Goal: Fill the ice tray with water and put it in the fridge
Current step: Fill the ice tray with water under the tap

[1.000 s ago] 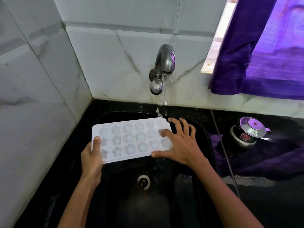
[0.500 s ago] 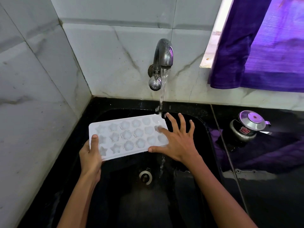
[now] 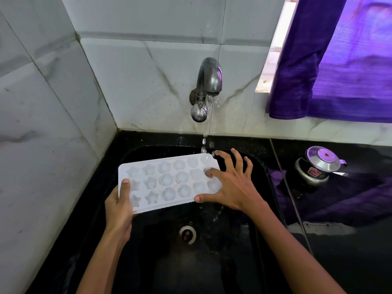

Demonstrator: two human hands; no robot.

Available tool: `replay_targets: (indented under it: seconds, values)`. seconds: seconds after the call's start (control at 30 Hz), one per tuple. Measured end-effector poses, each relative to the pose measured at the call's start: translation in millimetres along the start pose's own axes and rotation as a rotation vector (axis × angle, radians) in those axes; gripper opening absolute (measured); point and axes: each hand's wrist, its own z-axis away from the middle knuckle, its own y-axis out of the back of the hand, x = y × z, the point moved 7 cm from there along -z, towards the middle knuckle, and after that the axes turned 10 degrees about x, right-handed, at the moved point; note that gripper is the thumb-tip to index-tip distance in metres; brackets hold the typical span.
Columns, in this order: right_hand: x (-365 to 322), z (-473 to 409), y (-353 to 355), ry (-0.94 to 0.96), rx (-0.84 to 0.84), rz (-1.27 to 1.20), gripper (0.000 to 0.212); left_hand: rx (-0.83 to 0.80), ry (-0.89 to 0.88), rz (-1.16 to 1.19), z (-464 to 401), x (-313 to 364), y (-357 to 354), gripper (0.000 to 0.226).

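left hand [image 3: 118, 205] bare | right hand [image 3: 231, 187] bare | forearms unsleeved

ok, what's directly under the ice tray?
Under the ice tray: the black sink basin, with the drain visible just nearer the camera. The basin floor right beneath the tray is covered, as are the left hand fingers below.

Grey marble wall tiles [image 3: 53, 124], purple curtain [image 3: 343, 66], black counter [image 3: 350, 240].

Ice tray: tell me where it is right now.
The ice tray is held over the black sink, below the running tap, with the left hand gripping its left end and the right hand spread on its right end.
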Motion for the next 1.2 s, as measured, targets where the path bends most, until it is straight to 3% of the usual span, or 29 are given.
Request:
replay_targets:
  seconds: [0.13, 0.33, 0.53, 0.87, 1.07, 1.2]
  values:
    - [1.1, -2.8, 1.6, -0.011, -0.002, -0.001, 0.095, 0.012, 0.006, 0.002, -2.0, 2.6, -0.2, 0.025]
    - [0.5, -3.2, 10.6, -0.022, 0.187, 0.05, 0.097, 0.087, 0.0, 0.046, -0.4, 4.3, 1.7, 0.021]
    - [-0.9, 3.8, 9.9, -0.087, 0.405, -0.066, 0.064, 0.136, 0.011, 0.067, -2.2, 3.1, 1.0, 0.023]
    - [1.5, -4.2, 4.9, -0.033, 0.468, 0.058, 0.043, 0.155, 0.028, 0.07, -1.6, 2.2, -3.9, 0.028]
    - [0.3, -8.0, 2.4, 0.021, 0.402, 0.027, 0.045, 0.139, 0.018, 0.078, -2.9, 3.9, -4.3, 0.025]
    - [3.8, -6.6, 6.0, 0.023, 0.382, 0.054, 0.034, 0.129, 0.003, 0.062, -1.7, 3.0, -3.2, 0.025]
